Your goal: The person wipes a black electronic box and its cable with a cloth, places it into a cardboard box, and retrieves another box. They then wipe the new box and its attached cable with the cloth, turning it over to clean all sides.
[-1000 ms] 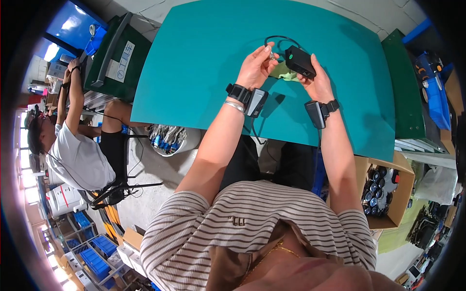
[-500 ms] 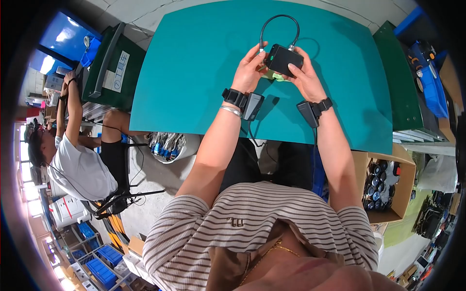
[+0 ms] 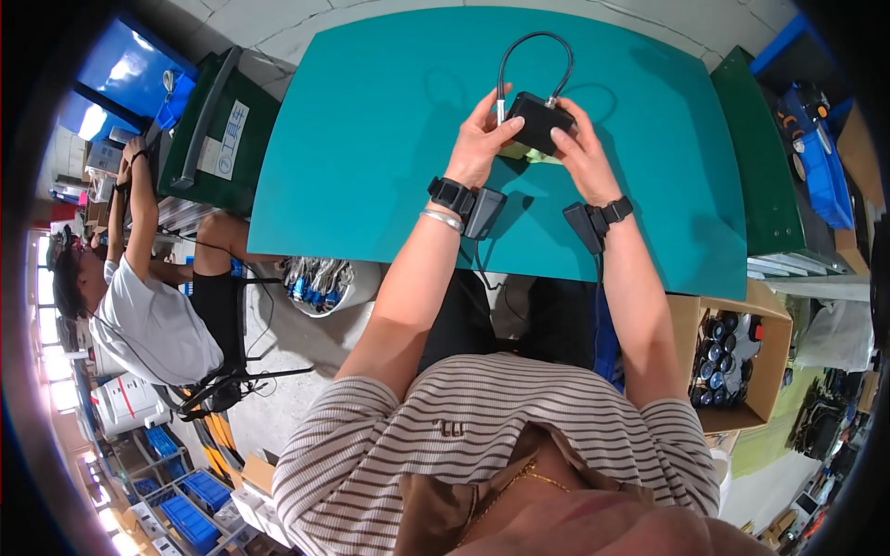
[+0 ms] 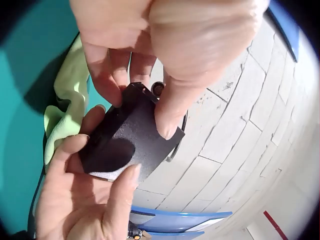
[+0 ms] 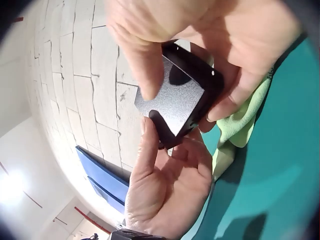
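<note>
The left edge of a black box (image 3: 538, 126) is pinched by the left hand (image 3: 475, 148), thumb over the face, fingers curled behind. A silver plug (image 3: 501, 111) is seen beside that edge, against the left fingers; whether it is gripped cannot be told. The box is held above the tabletop (image 3: 352, 157), touched equally by both hands, its long axis unclear. A cable (image 3: 535, 34) is looped from plug to far edge. The right side is pinched by the right hand (image 3: 586, 157), fingers curled round it. The underside and part of a green cloth (image 4: 70, 85) are hidden.
</note>
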A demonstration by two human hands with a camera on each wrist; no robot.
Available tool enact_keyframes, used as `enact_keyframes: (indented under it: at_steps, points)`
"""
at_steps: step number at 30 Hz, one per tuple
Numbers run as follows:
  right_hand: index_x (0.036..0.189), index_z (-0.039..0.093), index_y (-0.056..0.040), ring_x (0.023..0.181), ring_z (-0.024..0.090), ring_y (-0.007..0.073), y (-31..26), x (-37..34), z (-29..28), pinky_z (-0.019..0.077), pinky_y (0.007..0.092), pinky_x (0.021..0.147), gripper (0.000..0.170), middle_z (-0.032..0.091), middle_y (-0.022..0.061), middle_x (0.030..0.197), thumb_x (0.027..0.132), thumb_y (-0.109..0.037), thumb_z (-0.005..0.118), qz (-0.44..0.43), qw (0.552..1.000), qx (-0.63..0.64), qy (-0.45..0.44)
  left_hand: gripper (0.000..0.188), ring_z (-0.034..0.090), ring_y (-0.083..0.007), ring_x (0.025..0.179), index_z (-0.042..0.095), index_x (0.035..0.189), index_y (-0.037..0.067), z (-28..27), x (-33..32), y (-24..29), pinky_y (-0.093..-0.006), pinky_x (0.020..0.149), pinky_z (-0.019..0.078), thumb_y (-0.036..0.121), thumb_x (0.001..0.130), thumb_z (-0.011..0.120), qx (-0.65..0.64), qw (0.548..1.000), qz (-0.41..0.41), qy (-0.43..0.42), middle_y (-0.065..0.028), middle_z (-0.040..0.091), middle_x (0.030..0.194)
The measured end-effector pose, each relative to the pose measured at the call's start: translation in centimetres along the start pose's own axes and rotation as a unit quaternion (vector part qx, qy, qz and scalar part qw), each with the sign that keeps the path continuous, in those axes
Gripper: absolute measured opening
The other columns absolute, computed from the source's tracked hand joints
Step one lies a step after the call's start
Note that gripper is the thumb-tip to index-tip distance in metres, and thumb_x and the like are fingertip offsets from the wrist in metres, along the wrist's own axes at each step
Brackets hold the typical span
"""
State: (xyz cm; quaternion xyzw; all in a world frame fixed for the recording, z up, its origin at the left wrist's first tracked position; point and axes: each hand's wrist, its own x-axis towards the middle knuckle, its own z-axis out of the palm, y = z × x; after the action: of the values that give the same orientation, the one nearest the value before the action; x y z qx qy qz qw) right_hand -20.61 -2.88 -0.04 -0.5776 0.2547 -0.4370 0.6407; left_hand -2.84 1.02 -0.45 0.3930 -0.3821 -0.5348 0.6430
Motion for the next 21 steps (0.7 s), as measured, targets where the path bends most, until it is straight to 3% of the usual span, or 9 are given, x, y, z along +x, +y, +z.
enact_keyframes:
  at_steps: [2,8,11,18,21]
  points:
    - [0.131,0.048,-0.0098,0.109,0.054,0.0144,-0.2,0.2,-0.6,0.0511,0.0307,0.086,0.038,0.053,0.0061,0.122,0.096,-0.024,0.054,0.044,0.996,0.07,0.02,0.062,0.056,-0.0089,0.087,0.042,0.14,0.015,-0.4,0.1,-0.3,-0.0262,0.07,0.0463,0.017,0.085,0.07,-0.001,1.0,-0.013,-0.012,0.001,0.057,0.096]
    - [0.109,0.064,-0.0048,0.097,0.053,0.0098,-0.2,0.2,-1.1,0.0463,0.0277,0.082,0.029,0.061,0.0003,0.103,0.097,-0.029,0.054,0.015,0.997,0.056,0.051,0.062,0.054,-0.0069,0.085,0.044,0.14,0.014,0.1,-0.4,0.1,-0.0239,0.071,0.0453,0.017,0.085,0.071,0.092,0.992,-0.046,-0.071,0.0028,0.055,0.094]
    - [0.1,0.067,-0.0042,0.09,0.051,0.0088,0.5,0.5,-1.3,0.0431,0.0265,0.081,0.028,0.062,-0.0016,0.094,0.096,-0.03,0.056,-0.001,0.996,0.046,0.07,0.062,0.053,-0.0064,0.084,0.044,0.14,0.014,0.0,-0.3,-0.1,-0.0237,0.071,0.0449,0.017,0.084,0.071,0.092,0.992,-0.046,-0.079,0.0034,0.055,0.092]
    - [0.097,0.066,-0.0035,0.088,0.049,0.0081,0.6,0.6,-1.1,0.0409,0.0252,0.081,0.029,0.061,-0.0017,0.091,0.095,-0.031,0.057,-0.004,0.996,0.053,0.079,0.062,0.054,-0.0069,0.084,0.044,0.139,0.013,0.2,-0.4,0.1,-0.0245,0.072,0.0451,0.016,0.084,0.071,0.091,0.991,-0.053,-0.087,0.0033,0.057,0.091]
    - [0.093,0.066,-0.0038,0.086,0.051,0.0083,0.6,0.6,-1.4,0.0417,0.0253,0.08,0.03,0.061,-0.0011,0.089,0.096,-0.032,0.056,0.004,0.995,0.064,0.081,0.062,0.052,-0.0069,0.077,0.048,0.136,0.01,0.7,-0.5,0.2,-0.0236,0.07,0.0451,0.015,0.08,0.074,0.078,0.993,-0.045,-0.072,0.0028,0.056,0.085]
